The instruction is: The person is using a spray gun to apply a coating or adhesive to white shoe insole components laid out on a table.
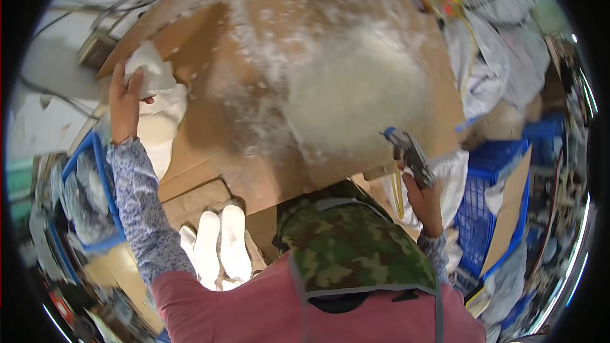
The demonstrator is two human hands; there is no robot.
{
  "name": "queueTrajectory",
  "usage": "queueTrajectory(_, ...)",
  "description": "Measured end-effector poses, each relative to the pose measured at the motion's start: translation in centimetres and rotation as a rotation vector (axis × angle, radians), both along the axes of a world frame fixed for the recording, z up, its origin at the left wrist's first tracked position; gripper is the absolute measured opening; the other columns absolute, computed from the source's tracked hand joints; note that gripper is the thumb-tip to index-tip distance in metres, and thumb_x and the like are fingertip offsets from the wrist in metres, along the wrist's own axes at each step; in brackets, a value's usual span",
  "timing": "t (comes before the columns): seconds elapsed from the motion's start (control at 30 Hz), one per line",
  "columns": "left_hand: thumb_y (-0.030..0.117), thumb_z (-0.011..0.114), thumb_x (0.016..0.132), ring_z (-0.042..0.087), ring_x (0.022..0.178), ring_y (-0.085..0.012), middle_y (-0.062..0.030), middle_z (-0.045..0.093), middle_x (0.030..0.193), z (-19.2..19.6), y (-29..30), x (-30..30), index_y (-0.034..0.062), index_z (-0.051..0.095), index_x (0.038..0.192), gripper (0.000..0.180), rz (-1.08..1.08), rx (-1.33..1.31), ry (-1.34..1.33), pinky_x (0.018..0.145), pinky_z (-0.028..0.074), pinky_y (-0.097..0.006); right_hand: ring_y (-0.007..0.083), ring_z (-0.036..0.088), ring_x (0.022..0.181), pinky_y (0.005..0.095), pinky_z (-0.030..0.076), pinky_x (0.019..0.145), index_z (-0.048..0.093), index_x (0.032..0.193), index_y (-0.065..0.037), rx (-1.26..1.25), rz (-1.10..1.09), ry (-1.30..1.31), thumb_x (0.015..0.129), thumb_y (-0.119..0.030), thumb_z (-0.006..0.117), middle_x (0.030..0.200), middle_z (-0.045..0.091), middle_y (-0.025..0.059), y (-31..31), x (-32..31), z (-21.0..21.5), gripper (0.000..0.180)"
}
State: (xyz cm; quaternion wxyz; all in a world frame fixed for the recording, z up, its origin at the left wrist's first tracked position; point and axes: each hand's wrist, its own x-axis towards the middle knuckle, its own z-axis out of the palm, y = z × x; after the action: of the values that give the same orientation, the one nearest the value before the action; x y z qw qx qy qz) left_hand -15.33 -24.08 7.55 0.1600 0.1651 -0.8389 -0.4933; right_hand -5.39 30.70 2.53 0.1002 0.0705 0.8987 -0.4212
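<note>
White pad (left hand) — gripped.

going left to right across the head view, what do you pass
blue crate → left hand holding a white piece → white shoe soles → white-dusted cardboard sheet → right hand holding a spray gun → blue basket

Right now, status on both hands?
Left hand gripping white piece at cardboard table edge. Right hand holding spray gun. White residue across the cardboard.
</note>
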Motion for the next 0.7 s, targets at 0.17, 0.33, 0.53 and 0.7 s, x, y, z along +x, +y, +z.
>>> queueTrajectory(0.17,0.018,0.059,0.095,0.066,0.076,-0.0152,-0.0086,0.065,0.098,4.3,17.9,-2.7,-0.0008,0.051,0.123,0.035,-0.301,0.308,0.096,0.055,0.053,-0.025,0.01,0.061,0.077,0.0269,0.048,0.068,0.065,0.108,0.001,-0.176,-0.082,0.025,0.087,-0.004,0.062,0.089,0.07,0.0079,3.0,0.8,0.8,0.022)
queueTrajectory(0.33,0.019,0.055,0.097,0.067,0.071,-0.0177,-0.0112,0.065,0.094,-0.4,28.0,-3.9,-0.0014,0.049,0.116,0.028,-0.433,0.569,0.002,0.054,0.055,-0.026,0.0082,0.056,0.075,0.0251,0.046,0.067,0.065,0.108,0.002,-0.229,-0.105,0.136,0.088,-0.002,0.061,0.086,0.067,0.0038,7.1,2.3,-0.3,0.021)
queueTrajectory(0.53,0.013,0.057,0.094,0.064,0.092,-0.0205,-0.0162,0.058,0.109,-14.2,30.9,-0.4,-0.0024,0.045,0.118,0.031,-0.348,0.691,-0.173,0.068,0.056,-0.032,0.0081,0.053,0.071,0.0253,0.045,0.065,0.064,0.108,0.001,-0.249,-0.144,-0.066,0.087,-0.003,0.061,0.084,0.065,0.0036,8.3,2.4,-0.1,0.021)
queueTrajectory(0.7,0.006,0.059,0.082,0.051,0.114,-0.03,-0.0183,0.053,0.12,-17.6,30.8,3.8,-0.0012,0.044,0.129,0.05,-0.061,-0.05,-0.217,0.096,0.041,-0.044,0.0188,0.06,0.07,0.0298,0.048,0.068,0.061,0.111,0.0,-0.257,-0.05,0.053,0.087,-0.005,0.061,0.083,0.067,0.0122,8.8,1.3,-2.5,0.024)
